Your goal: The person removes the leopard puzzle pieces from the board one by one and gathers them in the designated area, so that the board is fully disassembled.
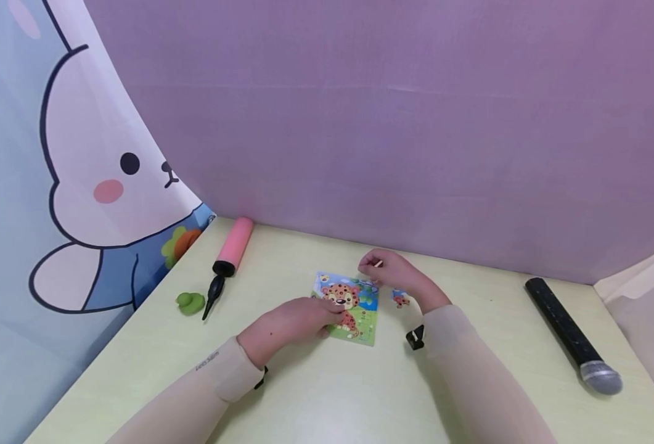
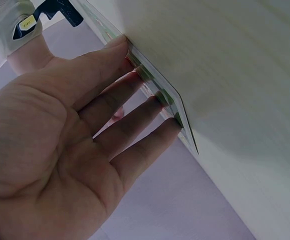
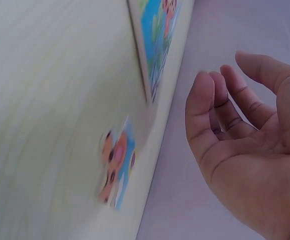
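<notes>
A puzzle board [image 1: 364,320] with a spotted cartoon leopard on blue and green lies flat at the middle of the table. My left hand [image 1: 299,320] rests on its left side; in the left wrist view the outstretched fingers [image 2: 130,117] press onto the board's face and the thumb touches near its edge. Over the board's far right corner hovers my right hand [image 1: 396,271], fingers loosely bent with nothing visible between them in the right wrist view. Just right of the board, a loose puzzle piece [image 3: 119,162] with an orange and blue print lies on the table.
At the left lie a pink pump [image 1: 237,243] with a black nozzle and a green toy [image 1: 190,303]. A black microphone [image 1: 568,327] with a silver head lies at the right. A purple cloth [image 1: 393,135] hangs behind the table.
</notes>
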{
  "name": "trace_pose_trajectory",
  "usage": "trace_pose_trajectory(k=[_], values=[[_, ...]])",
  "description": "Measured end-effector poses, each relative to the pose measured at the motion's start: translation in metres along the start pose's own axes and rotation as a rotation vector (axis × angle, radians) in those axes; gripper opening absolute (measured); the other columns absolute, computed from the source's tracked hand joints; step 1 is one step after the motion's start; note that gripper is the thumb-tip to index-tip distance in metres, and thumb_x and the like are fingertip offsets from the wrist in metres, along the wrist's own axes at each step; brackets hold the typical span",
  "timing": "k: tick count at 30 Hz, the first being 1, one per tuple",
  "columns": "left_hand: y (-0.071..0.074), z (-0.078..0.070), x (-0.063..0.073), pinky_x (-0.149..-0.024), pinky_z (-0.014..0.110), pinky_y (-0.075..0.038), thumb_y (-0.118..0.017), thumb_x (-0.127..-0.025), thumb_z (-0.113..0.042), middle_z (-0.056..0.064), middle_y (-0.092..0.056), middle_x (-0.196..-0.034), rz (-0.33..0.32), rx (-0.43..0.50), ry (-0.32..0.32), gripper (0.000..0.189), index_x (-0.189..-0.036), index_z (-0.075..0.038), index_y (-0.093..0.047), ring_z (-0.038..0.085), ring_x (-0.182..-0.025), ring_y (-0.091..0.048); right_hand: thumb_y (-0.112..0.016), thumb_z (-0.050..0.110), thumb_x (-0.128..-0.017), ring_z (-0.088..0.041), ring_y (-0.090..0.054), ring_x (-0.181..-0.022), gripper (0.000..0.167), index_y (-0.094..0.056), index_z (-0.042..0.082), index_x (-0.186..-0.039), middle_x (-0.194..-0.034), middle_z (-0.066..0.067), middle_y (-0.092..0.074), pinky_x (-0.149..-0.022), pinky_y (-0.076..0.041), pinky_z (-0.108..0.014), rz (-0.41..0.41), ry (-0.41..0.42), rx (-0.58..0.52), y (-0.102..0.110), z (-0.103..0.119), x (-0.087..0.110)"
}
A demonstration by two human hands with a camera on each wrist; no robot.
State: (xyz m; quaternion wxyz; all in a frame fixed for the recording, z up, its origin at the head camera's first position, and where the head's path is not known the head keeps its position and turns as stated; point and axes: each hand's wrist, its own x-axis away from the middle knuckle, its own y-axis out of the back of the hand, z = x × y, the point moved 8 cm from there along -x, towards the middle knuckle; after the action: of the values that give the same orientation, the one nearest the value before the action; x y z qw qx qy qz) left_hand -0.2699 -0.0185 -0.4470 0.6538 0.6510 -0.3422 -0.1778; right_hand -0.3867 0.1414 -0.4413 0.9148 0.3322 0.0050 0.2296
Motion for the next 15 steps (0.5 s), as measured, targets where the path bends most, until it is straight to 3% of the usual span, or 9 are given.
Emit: trace_pose_trajectory(k=[7, 15], values=[[0.001, 0.0, 0.001, -0.126, 0.037, -0.047, -0.071, -0.104, -0.022, -0.003, -0.056, -0.164, 0.003, -0.003, 0.002, 0.047, -0.15, -0.021, -0.064, 0.019, -0.154, -0.051, -0.064, 0.033, -0.108, -0.026, -0.068, -0.098, 0.025, -0.07, 0.014, -0.123, -0.123, -0.01, -0.066, -0.085, -0.062, -0.035, 0.02, 0.013, 0.017, -0.014, 0.008, -0.01], [0.001, 0.0, 0.0, -0.125, 0.036, -0.048, -0.071, -0.104, -0.023, -0.005, -0.054, -0.164, 0.004, -0.025, 0.003, 0.046, -0.15, -0.023, -0.065, 0.018, -0.154, -0.05, -0.064, 0.031, -0.108, -0.026, -0.071, -0.099, 0.023, -0.069, 0.015, -0.123, -0.122, -0.011, -0.066, -0.088, -0.064, -0.038, 0.063, 0.003, -0.023, -0.026, 0.007, -0.014]])
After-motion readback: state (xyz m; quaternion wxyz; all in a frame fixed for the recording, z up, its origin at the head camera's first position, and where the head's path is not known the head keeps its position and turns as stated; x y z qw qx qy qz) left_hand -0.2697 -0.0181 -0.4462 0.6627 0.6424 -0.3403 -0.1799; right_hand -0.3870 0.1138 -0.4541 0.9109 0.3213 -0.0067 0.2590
